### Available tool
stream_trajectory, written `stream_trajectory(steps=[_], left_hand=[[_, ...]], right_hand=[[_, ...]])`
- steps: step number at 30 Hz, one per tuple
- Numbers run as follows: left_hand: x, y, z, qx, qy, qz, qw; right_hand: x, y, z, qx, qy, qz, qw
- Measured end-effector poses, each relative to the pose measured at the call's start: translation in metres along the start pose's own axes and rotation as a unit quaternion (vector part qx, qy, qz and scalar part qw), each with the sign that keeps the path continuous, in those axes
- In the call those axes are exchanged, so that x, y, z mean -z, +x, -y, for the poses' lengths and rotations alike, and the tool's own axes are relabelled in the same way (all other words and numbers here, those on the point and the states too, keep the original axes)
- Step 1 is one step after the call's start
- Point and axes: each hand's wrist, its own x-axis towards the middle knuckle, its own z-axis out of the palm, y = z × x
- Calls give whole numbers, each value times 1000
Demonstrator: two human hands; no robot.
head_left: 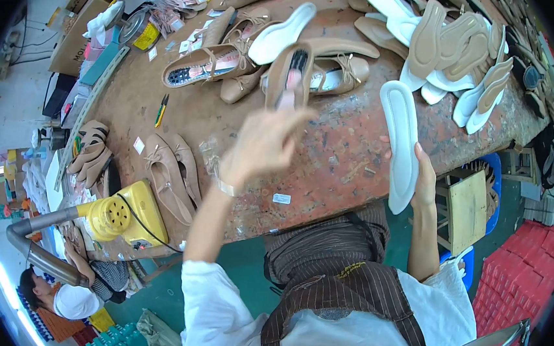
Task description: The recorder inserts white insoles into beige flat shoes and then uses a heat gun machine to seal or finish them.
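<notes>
Off to my left, a yellow machine point(138, 216) with a metal pipe stands on the worktable point(343, 181), and beside it lies a pair of tan flats point(172, 178), with a slim yellow-and-black tool point(162, 110) farther back. My left hand point(265, 144) is blurred at the near end of a tan shoe point(302, 59), so I cannot tell whether its fingers pinch the shoe or only pass over it. That shoe sits in the middle of the table among several others, its inside facing up; if I steady it, I would do best to hold the outer sides and leave the inside uncovered. Right of it, my right hand point(424, 178) pinches a white insole point(402, 147) edgewise, thumb along the right rim and fingertips showing at the left, with the lower end reaching past the table's near edge. This edge grip seems right to me: it leaves the broad face untouched, and a light squeeze should avoid creasing what looks like a bendy piece. Farther right, a heap of white and tan insoles point(456, 48) lies within reach, overlapping, so I judge each should be lifted singly.
</notes>
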Motion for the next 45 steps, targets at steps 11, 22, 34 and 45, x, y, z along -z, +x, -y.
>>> stream_trajectory(steps=[11,22,34,45], left_hand=[[-115,-63,-126,368,-132,-267,881],[-56,-185,-27,471,-75,-264,838],[-78,-203,8,429,-280,-299,805],[-82,-191,15,472,-288,-324,767]], right_hand=[[-52,-13,6,289,-583,192,734],[-105,-4,-61,349,-587,244,689],[-152,10,-106,310,-528,267,744],[-161,11,-118,282,-573,290,713]])
